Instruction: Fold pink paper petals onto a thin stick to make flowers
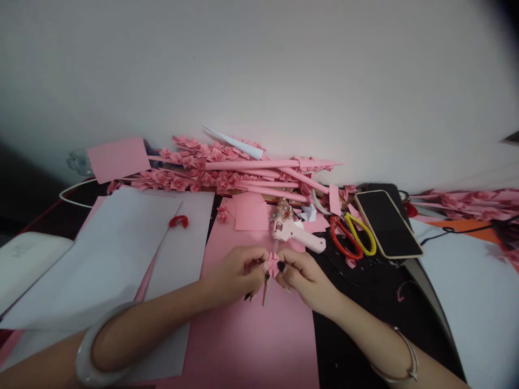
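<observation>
Between my two hands is a small folded pink paper flower [273,263]. My left hand [243,273] pinches its left side, fingers closed. From under that hand a thin pointed metal tool [265,292] sticks down; its kind and whether the hand grips it, I cannot tell. My right hand [306,276] pinches the flower's right side with thumb and fingers. Just beyond the hands lies a pale pink glue gun [298,232], its handle to the right. Both hands are above a large pink paper sheet [259,346].
Pink paper flower stems [194,156] are piled along the wall. At right lie red-and-yellow-handled scissors [346,243], a phone [389,224] and a black cable [450,231]. White sheets [101,254] cover the left, with a small red object [178,221] on them. Pink squares [251,213] lie behind the hands.
</observation>
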The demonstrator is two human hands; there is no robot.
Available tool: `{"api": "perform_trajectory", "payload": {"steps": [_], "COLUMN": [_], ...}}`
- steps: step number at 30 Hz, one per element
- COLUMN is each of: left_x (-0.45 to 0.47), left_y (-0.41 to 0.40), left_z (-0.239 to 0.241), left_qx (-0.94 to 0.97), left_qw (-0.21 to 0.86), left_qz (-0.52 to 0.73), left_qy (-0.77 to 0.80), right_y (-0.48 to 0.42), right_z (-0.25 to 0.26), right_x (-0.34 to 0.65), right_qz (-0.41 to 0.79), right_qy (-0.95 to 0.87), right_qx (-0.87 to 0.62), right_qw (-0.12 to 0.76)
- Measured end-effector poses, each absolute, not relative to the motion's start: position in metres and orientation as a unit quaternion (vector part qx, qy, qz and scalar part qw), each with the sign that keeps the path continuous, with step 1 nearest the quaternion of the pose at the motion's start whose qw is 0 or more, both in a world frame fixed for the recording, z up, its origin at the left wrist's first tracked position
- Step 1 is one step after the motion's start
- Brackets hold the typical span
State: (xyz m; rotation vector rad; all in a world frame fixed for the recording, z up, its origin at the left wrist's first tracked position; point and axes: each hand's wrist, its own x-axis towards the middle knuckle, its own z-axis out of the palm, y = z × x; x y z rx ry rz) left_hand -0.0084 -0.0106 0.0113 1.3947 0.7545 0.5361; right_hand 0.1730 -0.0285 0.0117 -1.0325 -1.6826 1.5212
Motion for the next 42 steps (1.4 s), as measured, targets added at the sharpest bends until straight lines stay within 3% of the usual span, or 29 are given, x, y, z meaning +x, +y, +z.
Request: {"api": "perform_trajectory", "payload": {"steps": [4, 15, 31, 42], "left_x": [-0.009, -0.006, -0.009, -0.003], "left_y": [-0.010, -0.010, -0.002, -0.014], "left_z": [0.010, 0.015, 0.006, 0.008], "left_qx": [0.581, 0.572, 0.505, 0.528], "left_qw": [0.714, 0.704, 0.779, 0.757], "left_qz": [0.233, 0.224, 0.222, 0.247], "left_qy": [0.313, 0.356, 0.297, 0.296], "right_y": [-0.030, -0.032, -0.033, -0.036], "right_z": [0.011, 0.018, 0.015, 0.015], "right_x": [0.172, 0.168, 0.170, 0.162], "right_qz": [0.611, 0.511, 0.594, 0.496], "right_qy": [-0.610, -0.702, -0.621, -0.671], "right_qx": [-0.378, -0.378, -0.390, -0.449], "right_qw": [0.333, 0.323, 0.332, 0.320]}}
